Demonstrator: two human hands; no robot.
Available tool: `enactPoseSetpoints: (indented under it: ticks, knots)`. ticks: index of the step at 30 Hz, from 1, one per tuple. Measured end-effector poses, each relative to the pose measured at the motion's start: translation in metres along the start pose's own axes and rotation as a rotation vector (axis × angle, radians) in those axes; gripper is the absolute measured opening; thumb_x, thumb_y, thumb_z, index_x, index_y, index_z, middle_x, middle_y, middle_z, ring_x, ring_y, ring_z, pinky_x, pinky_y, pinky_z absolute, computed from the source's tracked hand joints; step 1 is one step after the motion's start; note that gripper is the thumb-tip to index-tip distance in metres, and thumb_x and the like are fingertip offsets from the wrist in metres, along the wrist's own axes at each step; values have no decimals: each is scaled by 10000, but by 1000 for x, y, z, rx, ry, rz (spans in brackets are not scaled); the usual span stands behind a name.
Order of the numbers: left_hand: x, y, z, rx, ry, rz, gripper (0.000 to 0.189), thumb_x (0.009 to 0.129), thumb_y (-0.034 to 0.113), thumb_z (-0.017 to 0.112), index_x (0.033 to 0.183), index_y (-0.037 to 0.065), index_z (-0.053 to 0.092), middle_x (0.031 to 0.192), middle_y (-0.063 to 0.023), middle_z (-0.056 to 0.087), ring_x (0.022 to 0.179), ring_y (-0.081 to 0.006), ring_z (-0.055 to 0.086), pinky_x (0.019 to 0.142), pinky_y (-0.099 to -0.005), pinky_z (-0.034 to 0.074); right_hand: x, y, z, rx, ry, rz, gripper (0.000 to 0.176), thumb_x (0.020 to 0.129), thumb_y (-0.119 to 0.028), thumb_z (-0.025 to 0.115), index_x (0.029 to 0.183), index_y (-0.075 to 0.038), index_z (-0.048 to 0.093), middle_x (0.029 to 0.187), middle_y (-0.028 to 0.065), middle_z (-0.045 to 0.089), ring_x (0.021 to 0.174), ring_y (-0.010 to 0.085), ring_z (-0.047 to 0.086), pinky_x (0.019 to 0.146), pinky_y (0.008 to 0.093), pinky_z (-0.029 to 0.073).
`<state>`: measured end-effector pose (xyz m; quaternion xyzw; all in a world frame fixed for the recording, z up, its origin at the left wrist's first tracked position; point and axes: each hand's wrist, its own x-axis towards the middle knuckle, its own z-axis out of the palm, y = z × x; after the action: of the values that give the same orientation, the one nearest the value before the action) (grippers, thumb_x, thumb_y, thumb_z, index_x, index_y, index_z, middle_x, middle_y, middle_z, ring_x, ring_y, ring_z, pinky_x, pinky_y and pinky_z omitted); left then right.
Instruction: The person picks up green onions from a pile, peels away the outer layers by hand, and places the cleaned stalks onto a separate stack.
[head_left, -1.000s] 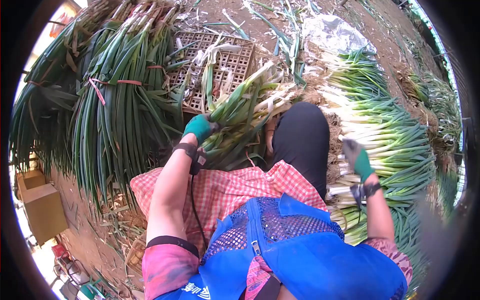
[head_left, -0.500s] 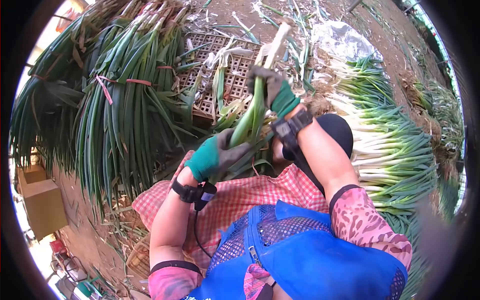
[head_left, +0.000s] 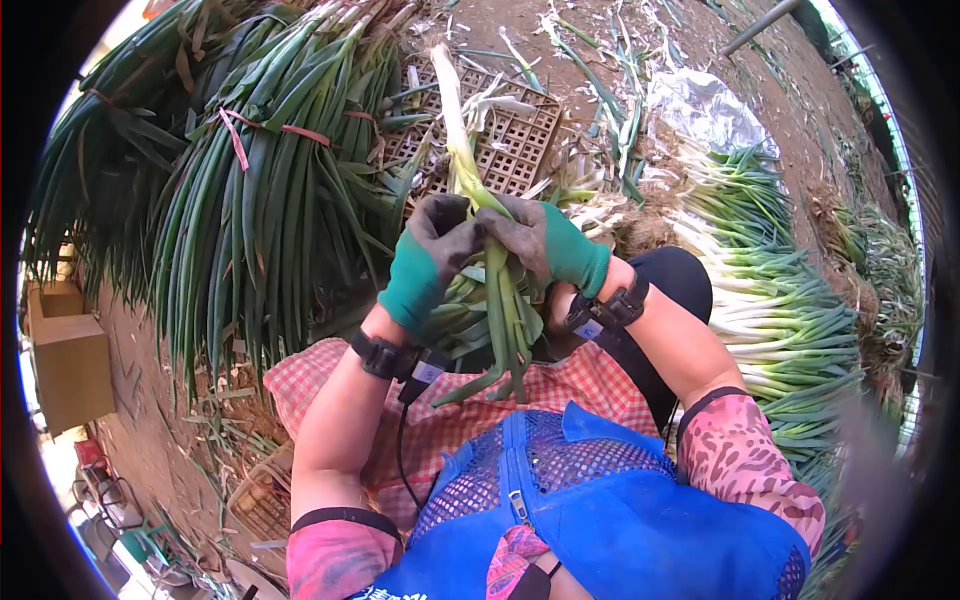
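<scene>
Both hands wear green gloves with dark fingers and meet around one scallion with a long white stem (head_left: 452,105). My left hand (head_left: 435,250) is closed at the left side of its stalk, where the green leaves begin. From the right, my right hand (head_left: 545,240) pinches the same stalk with thumb and fingers. The root end points up and away, and the green leaves (head_left: 500,320) hang down toward the checked red cloth (head_left: 330,385) on the lap. Some fingertips are hidden behind the stalk.
Large tied bundles of scallions (head_left: 270,190) stand at the left. Behind the hands lies a plastic crate (head_left: 525,135) with peelings. Trimmed scallions (head_left: 760,310) lie in a long row at the right, below a crumpled silvery sheet (head_left: 705,108). A cardboard box (head_left: 72,370) is far left.
The scallion has swung left and is more upright. My right hand has come down the stalk beside my left hand, which has moved up. The leaves now hang in view.
</scene>
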<state>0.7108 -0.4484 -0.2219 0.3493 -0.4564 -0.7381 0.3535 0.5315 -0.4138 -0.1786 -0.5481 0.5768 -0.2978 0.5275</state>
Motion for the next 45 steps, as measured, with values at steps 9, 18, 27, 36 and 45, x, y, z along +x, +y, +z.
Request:
enactPoseSetpoints:
  ticks: [9, 18, 27, 36, 45]
  knots:
    - [1, 16, 4, -46, -194, -37, 296, 972, 148, 544, 1205, -33, 553, 1073, -52, 621, 954, -125, 600, 852, -274, 498, -14, 4, -15, -415, 57, -219, 252, 974, -212, 524, 1160, -75, 623, 718, 98, 625, 608, 146, 573, 583, 306, 477]
    - [-4, 3, 20, 641, -61, -45, 246, 902, 255, 649, 981, 29, 592, 759, -14, 611, 655, -95, 521, 624, -263, 447, -2, -58, -181, 141, 670, -412, 334, 952, -240, 527, 1148, 17, 611, 873, 85, 670, 697, 121, 614, 624, 251, 526]
    - [-10, -11, 9, 901, -78, -3, 285, 885, 243, 652, 1070, 34, 596, 732, -54, 613, 642, -125, 547, 609, -318, 449, -31, 12, -374, 747, 805, -602, 235, 945, -204, 495, 966, -34, 657, 854, 88, 695, 708, 208, 672, 659, 330, 595]
    - [-4, -2, 19, 1151, -34, 8, 316, 876, 312, 637, 1058, 56, 603, 831, -191, 656, 741, -366, 630, 660, -449, 494, -34, -18, -211, 366, 247, -386, 450, 914, -203, 592, 1325, -37, 513, 1018, 61, 651, 751, 102, 621, 559, 204, 478]
    - [1, -1, 8, 1378, 62, 213, 287, 835, 284, 673, 1012, 66, 614, 847, -168, 652, 779, -365, 623, 678, -460, 489, 10, -37, -148, -886, 55, -165, 221, 874, -258, 670, 1068, -162, 712, 739, 60, 644, 642, 196, 601, 602, 332, 473]
